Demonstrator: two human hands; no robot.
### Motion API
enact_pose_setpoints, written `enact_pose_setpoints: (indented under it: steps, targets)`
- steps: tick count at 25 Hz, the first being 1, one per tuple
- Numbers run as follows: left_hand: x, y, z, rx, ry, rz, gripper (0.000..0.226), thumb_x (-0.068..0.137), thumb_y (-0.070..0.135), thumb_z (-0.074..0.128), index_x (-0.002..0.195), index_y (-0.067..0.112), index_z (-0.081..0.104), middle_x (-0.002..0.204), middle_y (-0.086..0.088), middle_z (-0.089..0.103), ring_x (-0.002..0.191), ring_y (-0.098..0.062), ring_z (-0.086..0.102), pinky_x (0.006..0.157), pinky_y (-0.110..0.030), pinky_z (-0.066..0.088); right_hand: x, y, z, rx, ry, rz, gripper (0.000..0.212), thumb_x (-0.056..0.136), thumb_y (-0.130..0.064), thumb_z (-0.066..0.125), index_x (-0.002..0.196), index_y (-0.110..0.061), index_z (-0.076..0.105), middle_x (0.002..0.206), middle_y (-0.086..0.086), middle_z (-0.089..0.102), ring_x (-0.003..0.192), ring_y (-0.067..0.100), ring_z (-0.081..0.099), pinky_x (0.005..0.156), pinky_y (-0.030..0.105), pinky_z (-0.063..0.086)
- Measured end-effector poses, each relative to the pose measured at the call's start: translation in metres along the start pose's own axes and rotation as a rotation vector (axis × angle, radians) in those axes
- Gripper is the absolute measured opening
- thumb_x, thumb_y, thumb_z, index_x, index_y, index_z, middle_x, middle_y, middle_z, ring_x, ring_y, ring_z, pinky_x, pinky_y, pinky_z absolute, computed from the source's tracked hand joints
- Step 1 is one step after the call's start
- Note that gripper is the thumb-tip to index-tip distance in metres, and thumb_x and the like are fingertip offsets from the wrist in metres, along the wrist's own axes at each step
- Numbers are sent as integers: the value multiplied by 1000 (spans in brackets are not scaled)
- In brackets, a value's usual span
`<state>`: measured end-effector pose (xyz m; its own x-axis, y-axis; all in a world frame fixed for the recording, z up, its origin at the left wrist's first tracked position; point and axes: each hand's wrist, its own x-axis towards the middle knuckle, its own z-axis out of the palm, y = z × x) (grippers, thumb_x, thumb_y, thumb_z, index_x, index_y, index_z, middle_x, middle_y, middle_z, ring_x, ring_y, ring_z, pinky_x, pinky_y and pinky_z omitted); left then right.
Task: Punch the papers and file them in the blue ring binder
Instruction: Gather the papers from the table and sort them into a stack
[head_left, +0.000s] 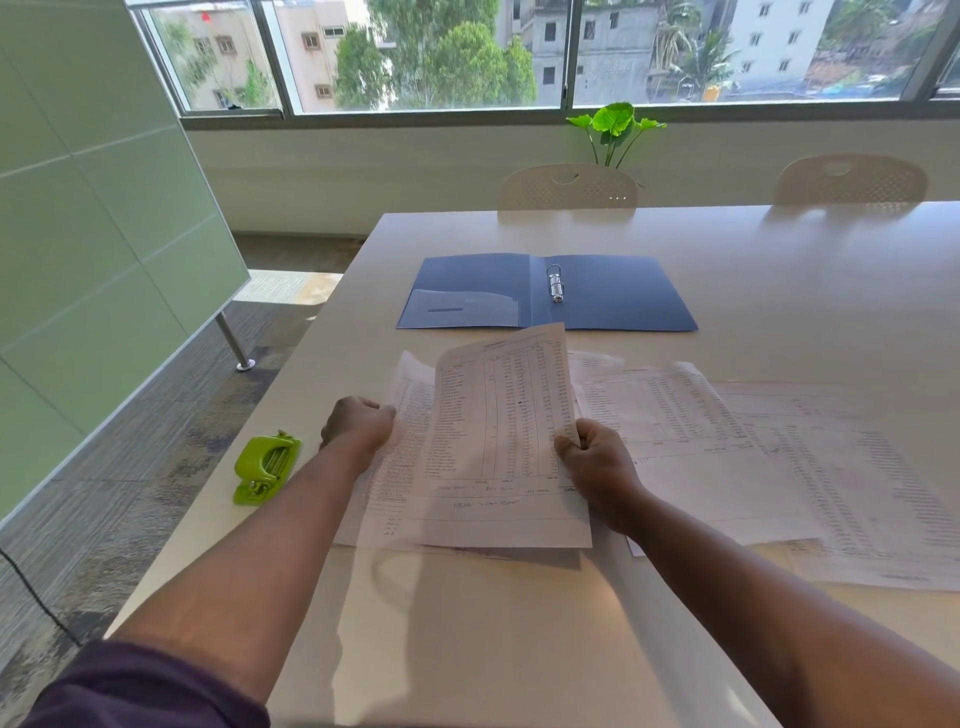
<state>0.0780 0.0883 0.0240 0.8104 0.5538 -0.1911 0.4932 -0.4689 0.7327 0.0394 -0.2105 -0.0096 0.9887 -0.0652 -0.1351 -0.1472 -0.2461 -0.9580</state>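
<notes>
A blue ring binder (613, 296) lies open and flat on the white table (779, 249), its metal rings (555, 283) in the middle. In front of it I hold printed sheets (498, 441) lifted off the table. My left hand (358, 423) grips the left edge of the sheets, and my right hand (597, 460) pinches their right edge. A green hole punch (265, 467) sits on the table to the left of my left forearm. More printed papers (753, 452) lie spread flat on the table to the right.
The table's left edge runs close beside the hole punch, with carpet floor below. Two pale chairs (566, 187) stand at the far side of the table. A green plant (613, 127) and windows are behind them. A green partition (104, 208) stands at the left.
</notes>
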Motion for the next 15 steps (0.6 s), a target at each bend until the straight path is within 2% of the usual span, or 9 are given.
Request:
enact_pose_setpoints:
  steps: [2, 4, 8, 11, 15]
  targets:
    - [-9, 7, -4, -44, 52, 71, 16, 94, 30, 65, 93, 15, 67, 106, -11, 73, 93, -27, 63, 82, -31, 49, 1, 0, 0, 15, -1, 6, 17, 98, -27, 58, 92, -16, 70, 92, 5, 78, 85, 28, 76, 79, 55, 62]
    - [-20, 22, -12, 19, 121, 179, 22, 98, 30, 58, 88, 12, 68, 97, -12, 72, 94, -33, 66, 75, -32, 45, 0, -1, 0, 38, 4, 10, 17, 98, -26, 57, 94, -17, 71, 93, 4, 78, 86, 27, 76, 79, 54, 63]
    - [-46, 62, -40, 195, 284, 424, 28, 104, 26, 46, 103, 5, 65, 105, -19, 71, 99, -39, 65, 73, -35, 39, -2, -5, 1, 86, 29, 23, 18, 101, -25, 55, 98, -16, 71, 96, 4, 78, 87, 27, 76, 81, 53, 63]
    - [-59, 85, -60, 298, 361, 581, 20, 105, 21, 46, 106, 6, 59, 102, -18, 69, 83, -32, 60, 69, -35, 36, -4, -6, 2, 95, 37, 24, 20, 101, -25, 54, 98, -16, 72, 94, 4, 79, 87, 27, 76, 79, 54, 63]
    - [-74, 103, -77, 400, 402, 731, 15, 103, 16, 51, 112, 8, 60, 102, -17, 72, 91, -39, 67, 68, -35, 37, -5, -9, 0, 91, 67, 35, 21, 100, -25, 54, 93, -17, 73, 92, 3, 79, 86, 29, 76, 80, 56, 62]
